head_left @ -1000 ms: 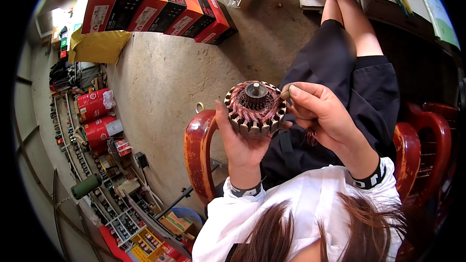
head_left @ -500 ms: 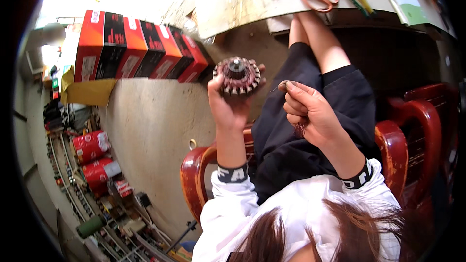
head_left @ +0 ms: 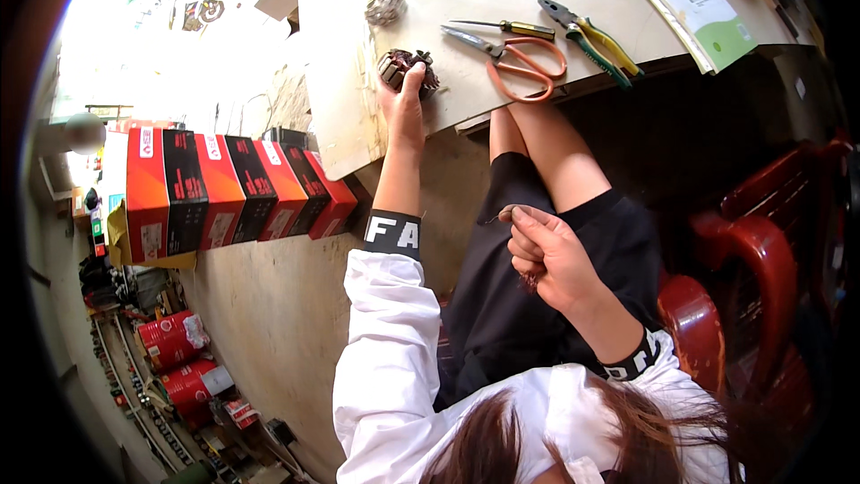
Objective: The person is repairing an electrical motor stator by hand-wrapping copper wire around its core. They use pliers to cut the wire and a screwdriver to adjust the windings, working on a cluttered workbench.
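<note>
My left hand point(head_left: 405, 106) is stretched forward over the near left part of the table. Its fingers are closed round a motor armature point(head_left: 392, 66), a toothed round core with dark reddish windings, with the thumb lying on it. Whether the armature touches the tabletop I cannot tell. Beyond it lies a small greyish ribbed lump point(head_left: 385, 6). Above my lap my right hand point(head_left: 548, 255) is closed, thumb and forefinger pinching a short thin wire point(head_left: 493, 217). A dark red tangle of fine strands point(head_left: 528, 281) pokes out below its curled fingers.
Orange-handled scissors point(head_left: 528, 72), a screwdriver point(head_left: 515, 28) and yellow-green pliers point(head_left: 593, 43) lie on the table point(head_left: 340, 116). A booklet point(head_left: 685, 0) is farther right. Red and black boxes point(head_left: 184, 193) stand left, above red drums point(head_left: 170, 341). A red wooden chair point(head_left: 761, 260) is at right.
My left hand has carried the armature forward from above my lap to the table and turned it. My right hand keeps its pinch near my lap. The view has shifted, showing more table.
</note>
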### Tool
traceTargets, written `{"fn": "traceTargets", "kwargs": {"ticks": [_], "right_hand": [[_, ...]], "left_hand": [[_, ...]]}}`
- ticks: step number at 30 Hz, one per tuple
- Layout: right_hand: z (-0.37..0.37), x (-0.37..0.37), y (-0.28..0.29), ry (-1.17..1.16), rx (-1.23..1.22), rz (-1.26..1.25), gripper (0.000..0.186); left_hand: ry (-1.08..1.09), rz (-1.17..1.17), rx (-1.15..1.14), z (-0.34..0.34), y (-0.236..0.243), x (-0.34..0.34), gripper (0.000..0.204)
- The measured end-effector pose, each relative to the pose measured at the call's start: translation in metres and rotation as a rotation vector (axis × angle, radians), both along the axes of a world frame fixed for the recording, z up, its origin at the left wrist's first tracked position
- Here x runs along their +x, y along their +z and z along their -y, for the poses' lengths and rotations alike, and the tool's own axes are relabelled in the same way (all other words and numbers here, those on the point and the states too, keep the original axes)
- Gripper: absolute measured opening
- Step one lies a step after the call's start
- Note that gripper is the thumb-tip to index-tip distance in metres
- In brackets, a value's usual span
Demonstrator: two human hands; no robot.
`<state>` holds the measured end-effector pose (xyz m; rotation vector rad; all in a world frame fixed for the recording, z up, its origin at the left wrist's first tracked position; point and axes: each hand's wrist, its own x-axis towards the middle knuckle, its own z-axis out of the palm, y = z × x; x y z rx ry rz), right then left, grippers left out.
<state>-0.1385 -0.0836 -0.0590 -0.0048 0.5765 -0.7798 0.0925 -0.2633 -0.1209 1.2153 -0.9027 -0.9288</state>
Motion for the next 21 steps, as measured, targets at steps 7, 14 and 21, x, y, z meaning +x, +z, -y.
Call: {"fn": "traceTargets", "kwargs": {"ticks": [7,14,21], "right_hand": [[0.018,-0.006,-0.011,-0.052,0.001,0.012,0.018],[0.026,-0.006,-0.015,-0.098,0.016,0.010,0.018],[0.027,-0.005,-0.010,-0.108,0.034,0.023,0.018]], "left_hand": [[-0.096,0.192,-0.033,0.028,0.001,0.002,0.070],[-0.188,0.097,-0.044,0.022,0.014,0.005,0.083],[-0.140,0.148,-0.093,0.014,0.003,-0.002,0.075]]}}
